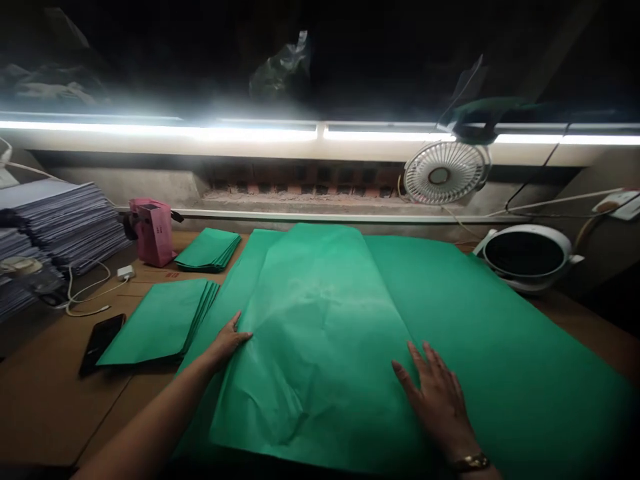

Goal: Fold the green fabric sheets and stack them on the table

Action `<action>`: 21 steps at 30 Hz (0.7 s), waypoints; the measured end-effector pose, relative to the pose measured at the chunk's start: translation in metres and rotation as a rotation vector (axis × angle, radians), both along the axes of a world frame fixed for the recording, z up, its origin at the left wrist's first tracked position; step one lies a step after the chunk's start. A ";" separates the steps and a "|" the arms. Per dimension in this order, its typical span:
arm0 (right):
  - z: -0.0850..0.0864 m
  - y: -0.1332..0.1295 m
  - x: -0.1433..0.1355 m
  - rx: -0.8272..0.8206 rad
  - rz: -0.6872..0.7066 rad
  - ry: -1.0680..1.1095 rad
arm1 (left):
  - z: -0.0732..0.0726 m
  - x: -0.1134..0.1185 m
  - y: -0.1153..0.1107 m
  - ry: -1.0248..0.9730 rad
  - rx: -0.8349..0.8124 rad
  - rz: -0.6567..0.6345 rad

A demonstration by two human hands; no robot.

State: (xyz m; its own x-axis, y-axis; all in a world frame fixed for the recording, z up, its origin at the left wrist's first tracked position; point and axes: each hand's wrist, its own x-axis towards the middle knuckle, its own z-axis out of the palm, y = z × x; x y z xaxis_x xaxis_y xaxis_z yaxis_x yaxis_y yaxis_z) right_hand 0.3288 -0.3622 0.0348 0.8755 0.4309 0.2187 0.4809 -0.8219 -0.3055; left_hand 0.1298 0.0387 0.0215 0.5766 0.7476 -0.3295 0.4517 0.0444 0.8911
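A large green sheet, paper-like in look, lies over the table, with a folded green panel (320, 313) in the middle and a wide flat part (490, 333) on the right. Creases run across the panel's lower left. My left hand (227, 343) rests at the panel's left edge, thumb on the edge and a finger pointing away from it. My right hand (437, 393), palm down with fingers spread, touches the panel's right edge. Neither hand grips anything that I can see.
Left of the sheet lie two stacks of folded green pieces (155, 317), a black phone (103, 340), a pink device (153, 230) and a charger cable (90, 310). Piled papers (75, 220) stand far left. A white fan (445, 173) and a round device (525, 257) are at the back right.
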 end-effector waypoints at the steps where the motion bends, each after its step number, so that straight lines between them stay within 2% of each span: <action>1: 0.002 -0.006 -0.002 0.030 -0.008 0.010 | 0.002 -0.002 0.004 0.020 -0.014 0.013; 5: -0.001 -0.047 -0.016 0.224 -0.025 0.131 | 0.000 -0.008 0.019 0.042 -0.068 0.027; 8: -0.019 -0.082 -0.042 0.237 0.028 0.190 | -0.005 -0.015 0.030 0.097 -0.033 0.004; 10: -0.037 -0.096 -0.063 0.190 0.051 0.172 | -0.004 -0.017 0.035 0.184 0.141 -0.042; 12: -0.055 -0.100 -0.082 0.196 0.057 0.137 | 0.002 -0.010 0.035 0.268 0.471 -0.111; 14: -0.069 -0.096 -0.093 0.280 -0.005 0.095 | 0.010 0.007 0.025 0.301 0.823 -0.231; 16: -0.078 -0.088 -0.096 0.380 -0.150 0.057 | 0.015 0.034 0.008 0.279 1.025 -0.414; 19: -0.080 -0.076 -0.091 0.472 -0.356 0.039 | 0.008 0.077 -0.021 0.261 1.045 -0.690; 21: -0.076 -0.074 -0.087 0.506 -0.443 0.035 | -0.004 0.096 -0.033 0.319 0.989 -0.793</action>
